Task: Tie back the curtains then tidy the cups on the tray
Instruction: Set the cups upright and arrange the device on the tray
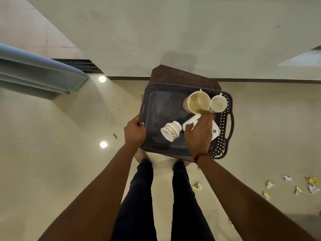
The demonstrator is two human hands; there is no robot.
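Hanging at ten o'clock from the tray (pixel 173 85), the grey curtain (pixel 43 72) is bunched, though no tie shows. The left hand (pixel 134 131) curls round the tray's nine o'clock handle, and the tray rests on a dark worktop (pixel 173 73). Near the tray's six o'clock a patterned cup (pixel 169 130) lies on its side. The right hand (pixel 199 134) covers a flat white board (pixel 216 130) at four o'clock, its fingertips reaching the rim of the large cup (pixel 198 101) at one o'clock; whether they pinch it cannot be told. A smaller cup (pixel 218 103) stands touching it at two o'clock. A tug on the handle or a nudge at that rim could topple the upright pair or set the lying cup rolling.
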